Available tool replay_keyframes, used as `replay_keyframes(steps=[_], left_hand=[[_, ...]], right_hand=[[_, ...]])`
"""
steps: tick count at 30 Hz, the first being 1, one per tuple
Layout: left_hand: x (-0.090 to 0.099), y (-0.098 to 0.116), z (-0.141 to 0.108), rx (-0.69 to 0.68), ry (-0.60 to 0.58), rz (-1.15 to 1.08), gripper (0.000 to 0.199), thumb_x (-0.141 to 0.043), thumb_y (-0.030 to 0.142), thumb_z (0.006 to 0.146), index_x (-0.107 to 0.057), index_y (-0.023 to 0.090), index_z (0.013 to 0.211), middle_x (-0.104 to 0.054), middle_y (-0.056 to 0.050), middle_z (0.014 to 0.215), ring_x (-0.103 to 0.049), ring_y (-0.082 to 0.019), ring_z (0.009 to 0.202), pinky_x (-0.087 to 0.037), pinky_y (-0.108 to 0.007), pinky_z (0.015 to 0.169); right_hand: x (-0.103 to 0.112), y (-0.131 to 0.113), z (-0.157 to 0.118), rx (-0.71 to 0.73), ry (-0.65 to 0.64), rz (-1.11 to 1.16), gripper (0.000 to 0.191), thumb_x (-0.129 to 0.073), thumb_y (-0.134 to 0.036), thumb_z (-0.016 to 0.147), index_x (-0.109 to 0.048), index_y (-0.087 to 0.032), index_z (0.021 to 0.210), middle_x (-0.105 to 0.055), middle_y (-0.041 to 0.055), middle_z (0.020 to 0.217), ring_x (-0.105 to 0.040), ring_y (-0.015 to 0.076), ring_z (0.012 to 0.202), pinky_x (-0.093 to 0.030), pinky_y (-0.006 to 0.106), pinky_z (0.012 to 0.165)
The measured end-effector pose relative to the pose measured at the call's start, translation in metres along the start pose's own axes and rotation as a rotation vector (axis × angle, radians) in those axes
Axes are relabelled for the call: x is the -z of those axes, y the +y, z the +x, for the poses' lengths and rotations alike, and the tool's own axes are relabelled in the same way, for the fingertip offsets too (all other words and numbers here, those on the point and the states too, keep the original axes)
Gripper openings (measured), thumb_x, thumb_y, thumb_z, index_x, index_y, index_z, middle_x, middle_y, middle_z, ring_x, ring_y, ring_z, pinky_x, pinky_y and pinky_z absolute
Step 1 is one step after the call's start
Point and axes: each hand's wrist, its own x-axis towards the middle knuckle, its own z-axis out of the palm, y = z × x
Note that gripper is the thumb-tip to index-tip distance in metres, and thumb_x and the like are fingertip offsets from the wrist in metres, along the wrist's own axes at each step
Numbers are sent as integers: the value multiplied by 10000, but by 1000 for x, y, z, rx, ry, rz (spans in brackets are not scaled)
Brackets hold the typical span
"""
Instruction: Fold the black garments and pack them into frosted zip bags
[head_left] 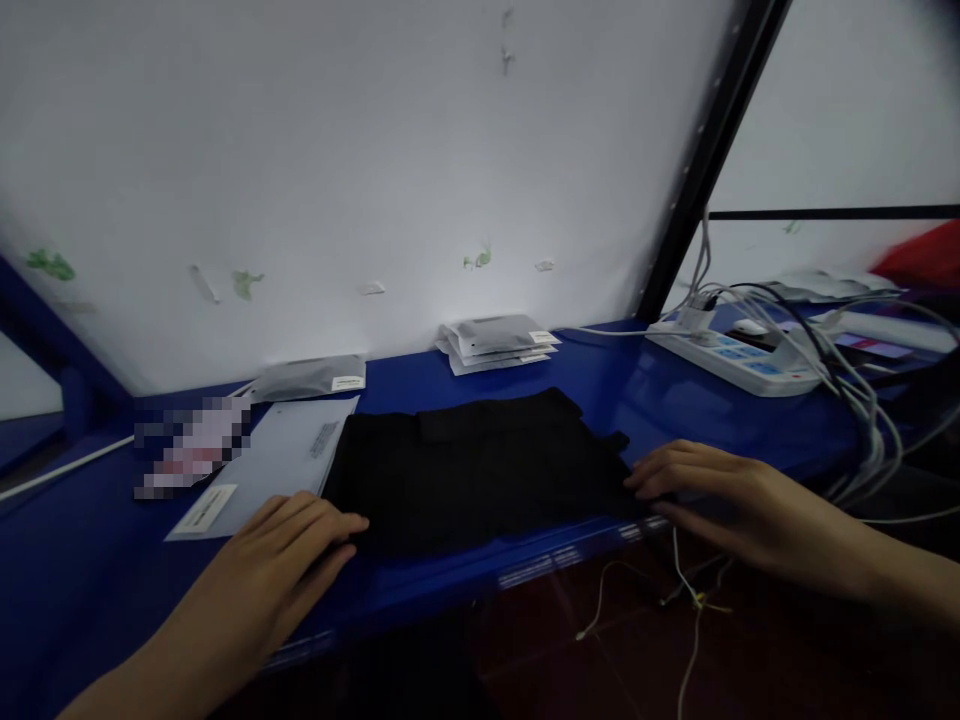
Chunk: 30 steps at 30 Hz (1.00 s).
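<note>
Folded black fabric garment [472,465] lies flat on blue desk [675,400] btwn both hands. Left hand [289,545] fingers released, flat, touching its left edge; right hand [720,495] fingers released, touching its right edge.

Black garment [472,465], blue table [675,390], grey pouches [495,340].

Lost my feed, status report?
Left hand and right hand flat, touching black garment's edges. Garment on blue table. Clear bag beside it.
</note>
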Motion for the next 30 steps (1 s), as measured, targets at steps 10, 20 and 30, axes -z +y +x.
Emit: replay_keyframes(steps=[10, 20, 30], left_hand=[[6, -37, 90, 408, 92, 124, 258, -423, 298, 903, -601, 182, 1050, -671, -81, 947, -632, -267, 902, -485, -394, 806], [-46, -70, 83, 384, -33, 78, 282, -386, 336, 922, -637, 212, 959, -663, -75, 972, -606, -274, 951, -463, -417, 859], [-39, -66, 83, 399, -27, 33, 246, -466, 395, 907, -640, 222, 887, -689, -62, 933, -612, -276, 929, -460, -430, 848]], right_hand=[[-10, 33, 119, -263, 330, -47, 159, -537, -280, 873, -662, -209, 940, -719, 51, 911, -658, 220, 835, -513, 357, 795], [-63, 65, 134, -257, 160, -159, 273, -473, -329, 924, -679, -184, 1030, -664, 120, 1060, -594, 259, 1047, -454, 408, 962], [-57, 62, 128, -341, 272, -79, 179, -513, -304, 835, -653, -215, 904, -678, 72, 940, -632, 248, 915, -483, 389, 858]])
